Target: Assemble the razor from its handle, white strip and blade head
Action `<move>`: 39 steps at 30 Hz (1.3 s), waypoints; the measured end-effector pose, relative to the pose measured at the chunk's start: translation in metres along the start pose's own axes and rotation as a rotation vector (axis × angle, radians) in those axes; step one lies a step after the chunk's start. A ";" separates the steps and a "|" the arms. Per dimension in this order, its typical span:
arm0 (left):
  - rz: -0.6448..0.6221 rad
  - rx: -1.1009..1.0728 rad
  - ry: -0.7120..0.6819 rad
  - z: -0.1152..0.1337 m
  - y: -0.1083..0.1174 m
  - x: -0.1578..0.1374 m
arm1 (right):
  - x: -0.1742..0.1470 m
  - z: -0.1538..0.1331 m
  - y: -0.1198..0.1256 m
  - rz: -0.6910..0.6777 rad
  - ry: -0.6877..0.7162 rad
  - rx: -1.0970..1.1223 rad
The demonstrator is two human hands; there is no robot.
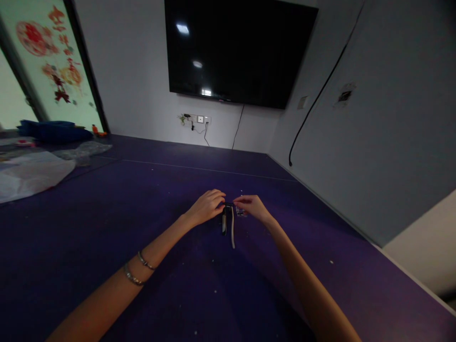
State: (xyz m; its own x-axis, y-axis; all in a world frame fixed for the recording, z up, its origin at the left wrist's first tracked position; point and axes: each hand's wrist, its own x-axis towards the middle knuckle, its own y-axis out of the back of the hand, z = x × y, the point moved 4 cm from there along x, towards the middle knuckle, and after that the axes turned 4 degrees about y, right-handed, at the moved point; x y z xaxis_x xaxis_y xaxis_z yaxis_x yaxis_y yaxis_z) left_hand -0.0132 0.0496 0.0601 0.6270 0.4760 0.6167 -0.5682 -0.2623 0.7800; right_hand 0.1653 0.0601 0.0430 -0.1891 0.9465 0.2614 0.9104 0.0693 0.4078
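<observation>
My left hand (209, 206) is closed, its fingertips pinching one end of a small dark thin piece (229, 204). At the other end of that piece, my right hand (251, 206) is also closed in a pinch. Just below it, a slim black tool with a pale strip along it (224, 223) lies on the purple surface; its exact kind is too small to make out. Beside the tool runs a narrow whitish strip (232, 230). A small clear packet (241, 212) with something shiny is partly under my right hand.
The purple surface (160, 199) meets a grey wall on the right. White plastic sheeting (39, 173) and a dark blue bundle (55, 131) lie at the far left. A television (238, 52) hangs above wall sockets (200, 119). A black cable (317, 97) dangles at the right.
</observation>
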 end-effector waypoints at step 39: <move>-0.276 0.057 0.183 -0.013 -0.084 0.038 | 0.015 0.076 0.033 0.149 0.044 -0.390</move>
State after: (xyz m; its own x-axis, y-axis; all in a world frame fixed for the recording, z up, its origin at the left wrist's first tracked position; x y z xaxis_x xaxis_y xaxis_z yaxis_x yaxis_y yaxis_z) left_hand 0.0508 0.1008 0.0165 0.6445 0.6768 0.3558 -0.3559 -0.1464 0.9230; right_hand 0.2202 0.1003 -0.0066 -0.0890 0.9223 0.3762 0.7230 -0.1999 0.6612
